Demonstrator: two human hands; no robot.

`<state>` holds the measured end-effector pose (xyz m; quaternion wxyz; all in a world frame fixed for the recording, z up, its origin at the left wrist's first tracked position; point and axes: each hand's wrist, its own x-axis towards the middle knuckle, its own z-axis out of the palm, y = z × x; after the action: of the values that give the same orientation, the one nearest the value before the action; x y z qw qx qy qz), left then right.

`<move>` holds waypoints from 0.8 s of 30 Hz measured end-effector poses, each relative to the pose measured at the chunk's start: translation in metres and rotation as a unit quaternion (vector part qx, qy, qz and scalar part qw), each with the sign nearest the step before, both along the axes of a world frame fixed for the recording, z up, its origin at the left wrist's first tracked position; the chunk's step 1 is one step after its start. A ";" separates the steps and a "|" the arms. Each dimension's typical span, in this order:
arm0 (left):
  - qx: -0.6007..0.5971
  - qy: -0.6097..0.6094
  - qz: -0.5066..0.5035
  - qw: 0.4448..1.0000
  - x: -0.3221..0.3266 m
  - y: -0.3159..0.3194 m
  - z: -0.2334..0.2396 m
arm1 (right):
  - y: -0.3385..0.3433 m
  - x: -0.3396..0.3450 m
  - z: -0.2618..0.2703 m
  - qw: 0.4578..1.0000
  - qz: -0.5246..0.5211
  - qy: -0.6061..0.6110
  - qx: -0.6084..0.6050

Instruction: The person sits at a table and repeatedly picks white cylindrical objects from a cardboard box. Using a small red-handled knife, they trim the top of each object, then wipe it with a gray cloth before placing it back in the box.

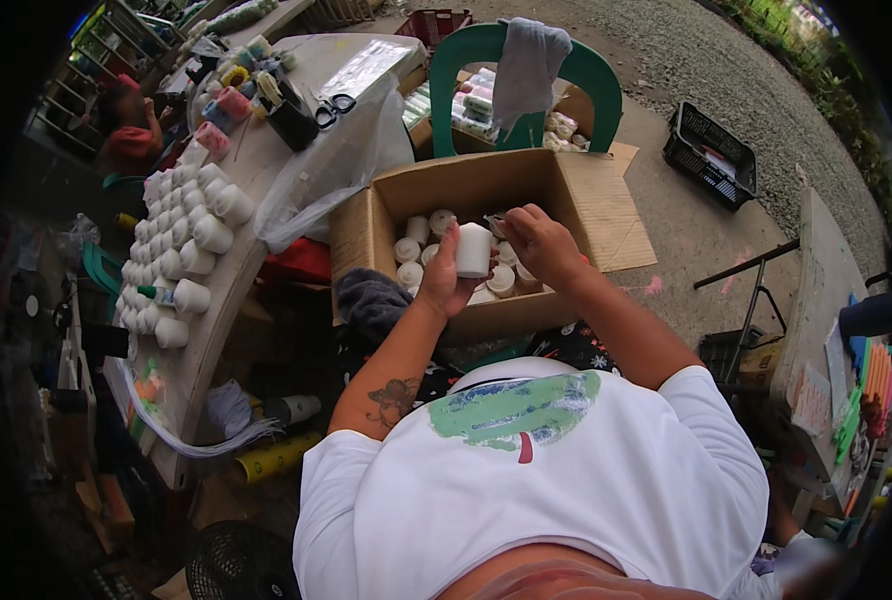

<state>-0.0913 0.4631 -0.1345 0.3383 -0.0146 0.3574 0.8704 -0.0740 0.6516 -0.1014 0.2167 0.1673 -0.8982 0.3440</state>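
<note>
In my left hand I hold a smooth white cylinder upright, over the open cardboard box. Beside it, the bent fingers of my right hand pinch a small translucent scrap, too small to name surely. More white cylinders with raised round ends fill the bottom of the box; my hands and forearms hide part of them. A dark grey cloth hangs over the box's near left corner.
On the left table stand several rows of white cylinders, with scissors farther back. A green plastic chair stands behind the box, a black crate to the right. A person in red sits far left. A fan is below.
</note>
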 end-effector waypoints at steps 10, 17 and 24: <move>-0.182 0.294 0.029 0.938 0.004 -0.004 0.021 | 0.027 0.028 0.021 0.976 0.040 -0.193 -0.093; -0.260 0.435 0.063 0.860 -0.004 -0.006 0.027 | 0.026 0.033 0.029 0.987 0.085 -0.124 -0.052; -0.394 0.417 0.011 0.819 -0.004 -0.021 0.043 | 0.020 0.026 0.039 0.984 0.152 -0.087 -0.018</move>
<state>-0.0949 0.4423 -0.0911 0.1130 0.2142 0.7763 0.5819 -0.0484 0.6712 -0.0627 0.0858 0.2671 -0.8715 0.4022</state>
